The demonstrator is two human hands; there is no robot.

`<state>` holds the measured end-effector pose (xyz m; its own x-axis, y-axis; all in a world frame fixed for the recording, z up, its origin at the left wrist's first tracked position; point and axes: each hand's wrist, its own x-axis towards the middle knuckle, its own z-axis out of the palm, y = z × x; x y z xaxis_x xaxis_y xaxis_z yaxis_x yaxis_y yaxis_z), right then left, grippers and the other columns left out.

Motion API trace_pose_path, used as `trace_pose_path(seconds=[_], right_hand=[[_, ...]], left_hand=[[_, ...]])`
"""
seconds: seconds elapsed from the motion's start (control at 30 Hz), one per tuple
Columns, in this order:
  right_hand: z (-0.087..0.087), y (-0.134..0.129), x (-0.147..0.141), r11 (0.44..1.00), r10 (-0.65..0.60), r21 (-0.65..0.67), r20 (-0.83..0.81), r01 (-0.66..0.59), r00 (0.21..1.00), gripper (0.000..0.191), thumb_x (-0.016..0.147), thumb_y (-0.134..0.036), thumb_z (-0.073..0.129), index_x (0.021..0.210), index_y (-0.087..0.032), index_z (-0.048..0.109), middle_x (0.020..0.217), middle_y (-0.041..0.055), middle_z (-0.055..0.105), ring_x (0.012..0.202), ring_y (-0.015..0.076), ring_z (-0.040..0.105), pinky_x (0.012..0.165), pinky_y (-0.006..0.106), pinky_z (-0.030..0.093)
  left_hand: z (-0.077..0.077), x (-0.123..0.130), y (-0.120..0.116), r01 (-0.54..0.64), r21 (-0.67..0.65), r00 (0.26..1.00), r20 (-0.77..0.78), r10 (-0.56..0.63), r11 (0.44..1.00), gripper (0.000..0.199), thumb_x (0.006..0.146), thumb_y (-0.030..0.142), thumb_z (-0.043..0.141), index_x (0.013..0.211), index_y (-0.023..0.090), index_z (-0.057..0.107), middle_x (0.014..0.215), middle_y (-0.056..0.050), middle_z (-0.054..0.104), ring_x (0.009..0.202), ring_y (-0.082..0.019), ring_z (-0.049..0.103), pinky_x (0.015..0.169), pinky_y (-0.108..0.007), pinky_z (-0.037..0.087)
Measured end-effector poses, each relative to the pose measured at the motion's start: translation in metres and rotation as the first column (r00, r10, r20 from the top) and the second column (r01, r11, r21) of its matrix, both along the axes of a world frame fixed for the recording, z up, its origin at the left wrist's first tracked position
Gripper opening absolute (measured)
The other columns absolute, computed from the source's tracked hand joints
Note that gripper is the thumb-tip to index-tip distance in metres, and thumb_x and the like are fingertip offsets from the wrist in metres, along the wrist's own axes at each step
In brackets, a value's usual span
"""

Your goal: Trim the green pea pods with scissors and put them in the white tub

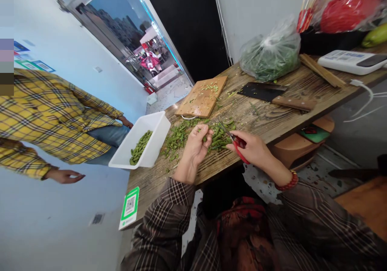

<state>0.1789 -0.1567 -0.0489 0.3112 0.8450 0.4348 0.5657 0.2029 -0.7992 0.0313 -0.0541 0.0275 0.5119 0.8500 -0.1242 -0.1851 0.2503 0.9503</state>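
Over the near edge of the wooden table, my left hand (198,144) is closed, fingertips pinched on a green pod (204,138) that is mostly hidden. To its right, my right hand (252,148) grips red-handled scissors (241,152), whose blades point up and left over the pods. Loose green pods and clippings (178,136) lie spread under and around both hands. At the table's left end, a white plastic bin (161,140) holds a heap of green pods (140,147).
Behind the pods lie a cutting board (201,98) with scraps and a cleaver (263,92). Farther right are a bag of greens (270,55), wooden strips (322,71) and a white scale (347,61). A person in yellow plaid (57,118) stands left, beside the bin.
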Motion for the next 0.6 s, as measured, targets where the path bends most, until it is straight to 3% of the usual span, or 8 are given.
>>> trace_pose_path(seconds=[0.3,0.6], right_hand=[[-0.001,0.008,-0.002,0.996,0.032,0.086,0.073,-0.038,0.997,0.042,0.08,-0.047,0.065,0.112,-0.021,0.064,0.082,0.0049,0.065,0.069,0.0173,0.057,0.065,0.029,0.045],[0.001,0.005,0.001,0.999,0.011,0.043,0.038,-0.013,0.999,0.04,0.081,-0.05,0.063,0.107,-0.021,0.067,0.071,0.0017,0.061,0.061,0.0147,0.051,0.058,0.026,0.039]], left_hand=[[-0.006,0.014,-0.02,0.058,-0.038,0.998,0.005,-0.058,0.998,0.04,0.064,0.036,0.08,0.072,0.016,0.047,0.061,0.002,0.06,0.044,-0.002,0.044,0.038,-0.012,0.023],[-0.001,0.018,-0.022,0.132,0.079,0.986,-0.109,-0.123,0.988,0.036,0.065,0.031,0.079,0.081,0.015,0.052,0.064,0.0,0.064,0.044,-0.005,0.049,0.037,-0.014,0.026]])
